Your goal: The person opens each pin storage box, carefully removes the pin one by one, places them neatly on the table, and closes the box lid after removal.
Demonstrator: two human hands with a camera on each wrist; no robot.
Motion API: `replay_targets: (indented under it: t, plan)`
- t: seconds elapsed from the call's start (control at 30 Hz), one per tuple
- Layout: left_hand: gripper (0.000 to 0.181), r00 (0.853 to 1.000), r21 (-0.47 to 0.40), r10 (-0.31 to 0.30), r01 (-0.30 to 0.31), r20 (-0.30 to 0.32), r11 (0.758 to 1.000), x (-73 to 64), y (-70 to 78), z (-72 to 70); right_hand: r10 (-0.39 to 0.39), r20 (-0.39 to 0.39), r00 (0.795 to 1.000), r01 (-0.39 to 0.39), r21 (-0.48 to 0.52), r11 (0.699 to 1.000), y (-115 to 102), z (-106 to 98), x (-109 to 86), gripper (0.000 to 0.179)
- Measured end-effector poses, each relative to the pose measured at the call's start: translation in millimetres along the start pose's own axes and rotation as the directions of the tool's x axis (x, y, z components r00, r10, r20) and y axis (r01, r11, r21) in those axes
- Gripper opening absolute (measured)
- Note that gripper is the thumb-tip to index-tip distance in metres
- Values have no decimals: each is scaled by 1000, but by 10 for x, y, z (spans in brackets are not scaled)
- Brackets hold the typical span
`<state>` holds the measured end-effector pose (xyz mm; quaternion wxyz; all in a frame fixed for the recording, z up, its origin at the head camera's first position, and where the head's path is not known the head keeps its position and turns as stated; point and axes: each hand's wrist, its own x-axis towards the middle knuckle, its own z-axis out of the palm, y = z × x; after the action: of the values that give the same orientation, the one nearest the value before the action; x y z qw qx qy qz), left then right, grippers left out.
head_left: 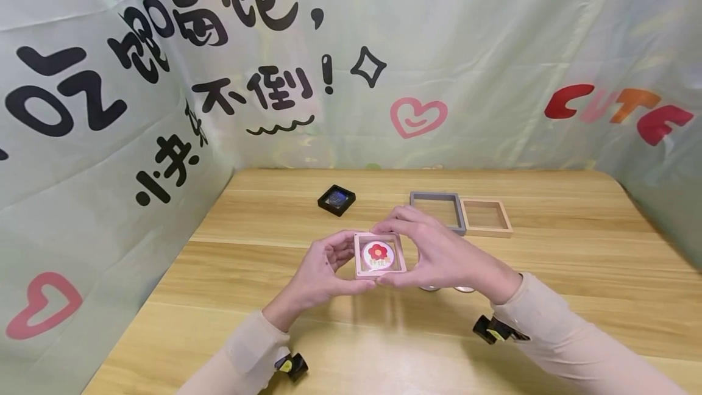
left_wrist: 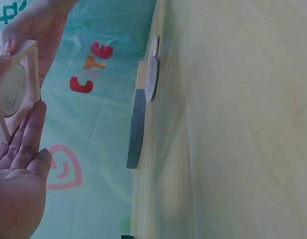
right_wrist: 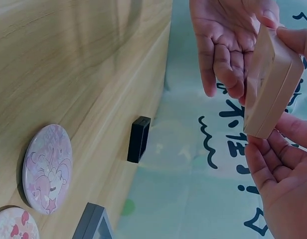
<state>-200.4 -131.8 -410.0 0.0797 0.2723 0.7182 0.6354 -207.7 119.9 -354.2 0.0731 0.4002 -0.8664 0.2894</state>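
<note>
1. The person's right hand [head_left: 433, 252] pinches the frame between a thumb at its near edge and fingers at its far edge, spanning it from the right.
2. The left hand [head_left: 320, 274] holds the opposite side, thumb on the near rim close to the right thumb, fingers at the left edge (the wrist views suggest a looser hold here).
3. Between them, lifted clear of the wooden counter [head_left: 219, 297], is the pale pink, square, plastic-looking frame [head_left: 358, 255]. Neither hand is nearer, since both touch it. Being square, it offers no evident long axis; its window tilts up toward the head camera.
4. Inside that window sits a round white badge [head_left: 378, 256] with a red flower, roughly centred.
5. Lower down and to the right lie a round lavender badge [right_wrist: 48, 169] and a round white-and-red badge [right_wrist: 16, 224], flat and partly hidden beneath the right hand in the head view.
6. Farther out, a grey square frame [head_left: 436, 195] and a beige square frame [head_left: 488, 233] lie side by side; a small black frame [head_left: 329, 208] lies beyond, leftward.
</note>
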Motion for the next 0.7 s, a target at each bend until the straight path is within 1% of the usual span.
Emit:
replay_targets:
  t: [0.2, 0.5, 0.7]
  plan:
    - [66, 1000, -18, 6, -7, -14, 1000, 13, -58, 2, 19, 20, 1000, -19, 4, 1000, 17, 0, 10, 61]
    - [69, 999, -31, 3, -4, -38, 1000, 22, -69, 14, 26, 51, 998, -27, 22, 999, 34, -25, 38, 60]
    - [69, 999, -26, -1, 0, -40, 1000, 12, -82, 18, 20, 71, 997, -22, 24, 999, 55, -47, 50, 59]
